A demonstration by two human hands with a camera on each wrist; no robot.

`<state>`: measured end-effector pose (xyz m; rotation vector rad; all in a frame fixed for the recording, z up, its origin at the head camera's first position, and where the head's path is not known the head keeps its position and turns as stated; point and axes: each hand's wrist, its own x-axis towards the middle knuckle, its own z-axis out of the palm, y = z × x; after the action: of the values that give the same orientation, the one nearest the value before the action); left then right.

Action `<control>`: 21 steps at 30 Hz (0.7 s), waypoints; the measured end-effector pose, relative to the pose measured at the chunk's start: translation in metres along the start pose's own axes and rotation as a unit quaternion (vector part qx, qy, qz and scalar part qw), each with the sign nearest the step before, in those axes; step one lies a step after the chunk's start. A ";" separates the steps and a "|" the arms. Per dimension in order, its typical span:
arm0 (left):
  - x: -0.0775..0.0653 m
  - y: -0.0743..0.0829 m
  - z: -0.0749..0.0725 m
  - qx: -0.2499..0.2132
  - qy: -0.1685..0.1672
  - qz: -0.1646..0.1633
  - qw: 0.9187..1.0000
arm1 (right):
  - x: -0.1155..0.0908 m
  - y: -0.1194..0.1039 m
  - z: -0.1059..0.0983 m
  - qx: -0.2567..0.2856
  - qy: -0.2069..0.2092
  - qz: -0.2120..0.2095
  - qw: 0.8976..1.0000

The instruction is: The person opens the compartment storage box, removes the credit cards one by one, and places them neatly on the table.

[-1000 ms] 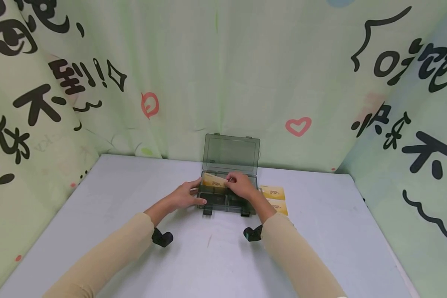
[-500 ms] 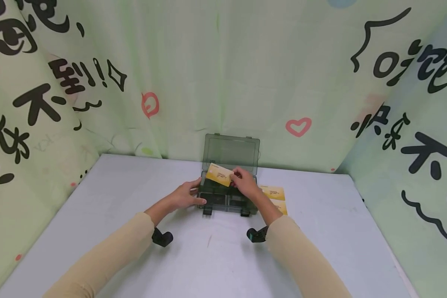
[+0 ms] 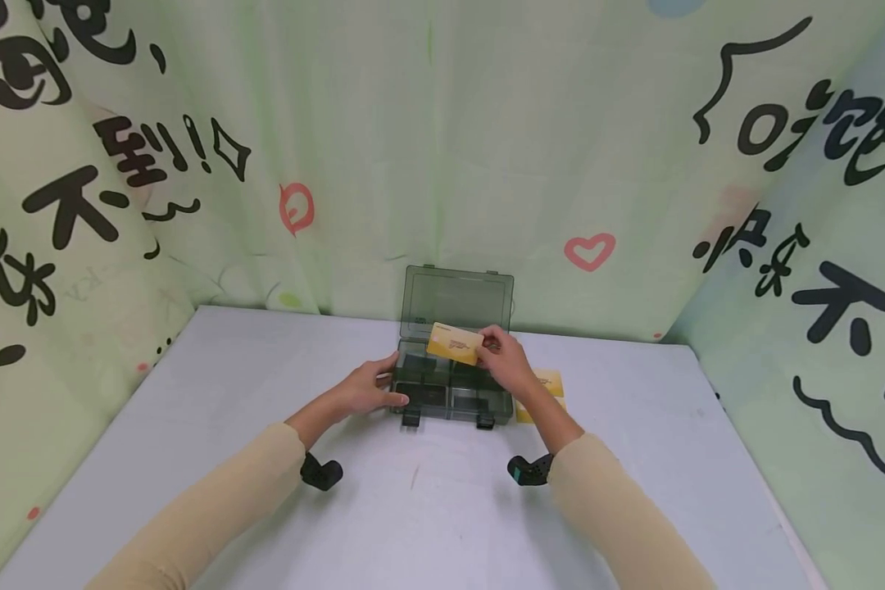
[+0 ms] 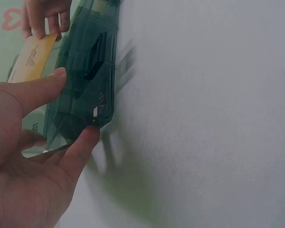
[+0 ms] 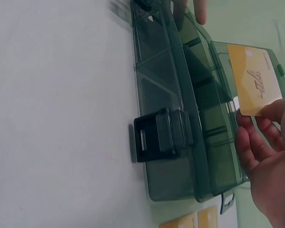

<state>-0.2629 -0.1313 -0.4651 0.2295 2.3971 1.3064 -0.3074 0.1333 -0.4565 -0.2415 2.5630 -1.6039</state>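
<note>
A yellow-and-white card (image 3: pixel 453 343) is pinched at its right edge between the thumb and fingers of my right hand (image 3: pixel 507 363). It is raised above the dark translucent plastic storage box (image 3: pixel 431 411), tilted, its printed face visible in the right wrist view. The divided box stands with its lid (image 3: pixel 456 303) swung up at the back. My left hand (image 3: pixel 369 388) holds the box at its left front corner, thumb at the rim and a fingertip low on the corner in the left wrist view.
Two more yellow cards, an upper one (image 3: pixel 550 381) and a lower one (image 3: pixel 525 415), lie right of the box, partly hidden by my right forearm. Two latches hang on the box front, one a black latch (image 3: pixel 485 421). A printed curtain (image 3: pixel 354 205) hangs behind the white table (image 3: pixel 413 508).
My right hand has lifted the card out of the box's back left compartment and carried it to the right. The left hand and the box have stayed put.
</note>
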 end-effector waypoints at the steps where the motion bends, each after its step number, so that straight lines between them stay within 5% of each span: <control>1: 0.000 0.000 0.000 0.000 0.000 0.001 1.000 | -0.002 0.000 -0.002 0.002 -0.001 0.001 1.000; 21: -0.001 0.001 0.002 -0.012 -0.004 -0.003 1.000 | -0.026 0.008 -0.043 -0.057 0.043 0.015 0.997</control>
<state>-0.2613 -0.1299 -0.4647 0.2205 2.3713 1.3280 -0.2902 0.1793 -0.4450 -0.1461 2.7121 -1.4920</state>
